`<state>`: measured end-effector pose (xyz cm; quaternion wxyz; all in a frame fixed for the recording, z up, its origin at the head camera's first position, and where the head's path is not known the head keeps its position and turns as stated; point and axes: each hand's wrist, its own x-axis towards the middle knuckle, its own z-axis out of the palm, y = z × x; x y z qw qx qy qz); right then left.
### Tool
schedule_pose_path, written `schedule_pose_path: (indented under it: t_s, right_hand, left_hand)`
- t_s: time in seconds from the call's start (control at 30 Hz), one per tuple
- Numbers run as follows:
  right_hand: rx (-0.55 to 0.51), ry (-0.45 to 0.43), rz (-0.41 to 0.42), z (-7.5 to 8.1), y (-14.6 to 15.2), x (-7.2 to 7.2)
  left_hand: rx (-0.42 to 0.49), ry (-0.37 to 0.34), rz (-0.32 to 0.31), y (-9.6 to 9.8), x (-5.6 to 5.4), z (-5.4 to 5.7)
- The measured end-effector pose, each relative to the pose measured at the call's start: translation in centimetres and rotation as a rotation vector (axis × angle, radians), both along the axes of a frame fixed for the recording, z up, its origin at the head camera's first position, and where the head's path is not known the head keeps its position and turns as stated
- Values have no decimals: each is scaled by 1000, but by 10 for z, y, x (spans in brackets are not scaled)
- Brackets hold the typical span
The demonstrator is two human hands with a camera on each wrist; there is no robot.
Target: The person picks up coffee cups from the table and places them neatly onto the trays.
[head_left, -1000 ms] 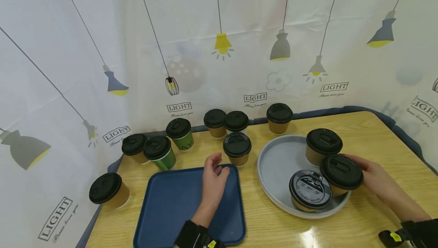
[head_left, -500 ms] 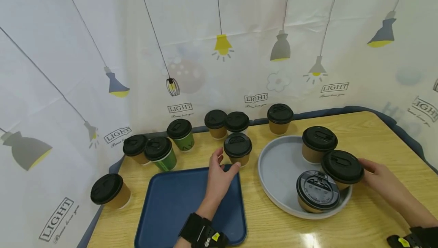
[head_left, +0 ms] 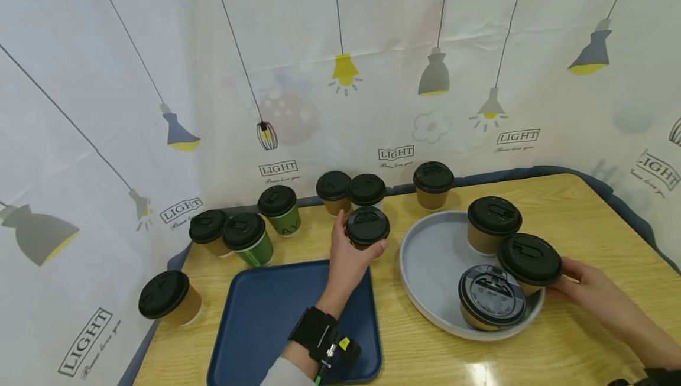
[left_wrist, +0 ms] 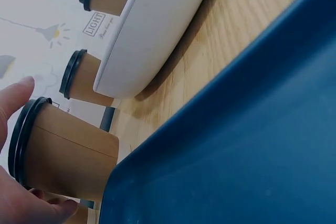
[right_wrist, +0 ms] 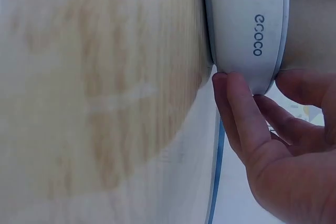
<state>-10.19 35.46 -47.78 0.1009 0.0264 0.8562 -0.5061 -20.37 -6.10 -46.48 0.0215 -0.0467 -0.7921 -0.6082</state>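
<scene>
My left hand (head_left: 348, 259) reaches around a brown paper coffee cup (head_left: 367, 229) with a black lid, standing behind the blue tray (head_left: 282, 315). Its thumb and fingers lie on opposite sides of the cup; in the left wrist view a gap shows between the upper digit and the lid (left_wrist: 23, 140). At the right, my right hand (head_left: 590, 285) touches the rim of the round grey dish (head_left: 425, 256), beside a lidded coffee cup (head_left: 529, 262). In the right wrist view, its fingertips rest against the dish's outer wall (right_wrist: 247, 30). Two more lidded cups, one shiny-topped (head_left: 492, 297), the other behind (head_left: 495, 223), share the dish.
Several lidded cups stand along the table's back edge, among them green ones (head_left: 282, 211) and a brown one (head_left: 433, 185). Another brown cup (head_left: 170, 297) is left of the tray. A printed white curtain (head_left: 372, 108) hangs behind the wooden table (head_left: 425, 356).
My left hand has moved forward from over the blue tray to around the cup behind it. The dish's cups have shifted slightly, and my right hand has drawn back a little to the rim.
</scene>
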Motion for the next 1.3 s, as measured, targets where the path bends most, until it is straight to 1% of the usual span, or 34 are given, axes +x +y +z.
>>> schedule_pose_path:
  t_s: [0.1, 0.2, 0.33, 0.43, 0.63, 0.7, 0.77, 0.83, 0.97, 1.13, 1.2, 1.3]
  right_hand:
    - [-21, -5, 2, 1, 1, 0]
    - [-38, -11, 2, 1, 0, 0]
    - [-27, -21, -9, 2, 1, -1]
    - [-23, -22, -15, 3, 0, -3]
    - [-52, -16, -10, 3, -1, -2]
    - [-58, -13, -6, 3, -1, -2]
    - [-60, -10, -4, 3, 0, -3]
    - [-56, -11, -1, 3, 0, -3]
    - [-53, -22, -4, 4, 1, -4]
    - [-56, -19, -9, 3, 1, -3]
    - [-55, -16, -6, 2, 2, -3]
    - [-43, -16, -10, 3, 2, -3]
  left_hand:
    - [1, -13, 15, 2, -3, -2]
    - [8, -15, 36, 4, -4, -4]
    - [49, -6, 61, 5, -2, -6]
    - [76, 13, 78, 5, 2, -3]
    - [68, 117, 100, 7, 18, 7]
    - [70, 149, 93, 9, 22, 11]
    - [75, 169, 71, 12, 23, 15]
    - [75, 174, 34, 16, 22, 20]
    - [82, 145, -78, 25, 13, 28]
    - [91, 102, -222, 40, 1, 33]
    - [78, 91, -255, 45, -2, 34]
    - [52, 74, -282, 52, -6, 36]
